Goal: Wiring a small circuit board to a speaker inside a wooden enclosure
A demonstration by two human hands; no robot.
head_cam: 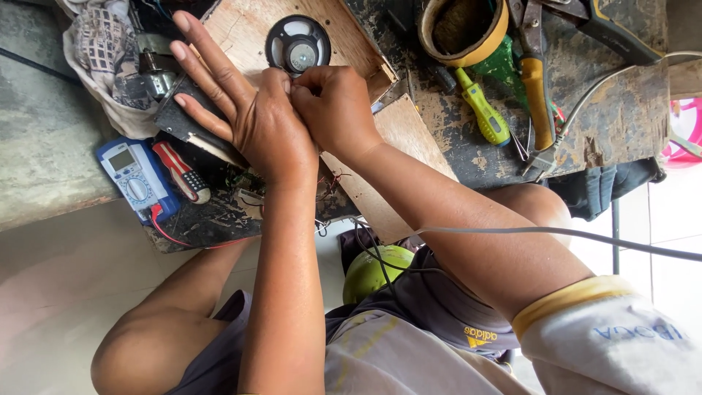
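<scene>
Pinching right hand (333,102) beside boxed speaker (297,45)

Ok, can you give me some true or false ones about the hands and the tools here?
1. The round black speaker sits in a plywood panel. True.
2. The left hand is a closed fist. False: its fingers are spread flat.
3. The right hand pinches something small beside the left hand. True.
4. The blue multimeter is held in the right hand. False: it lies on the bench, untouched.
5. The yellow-green screwdriver lies on the dark bench. True.
</scene>
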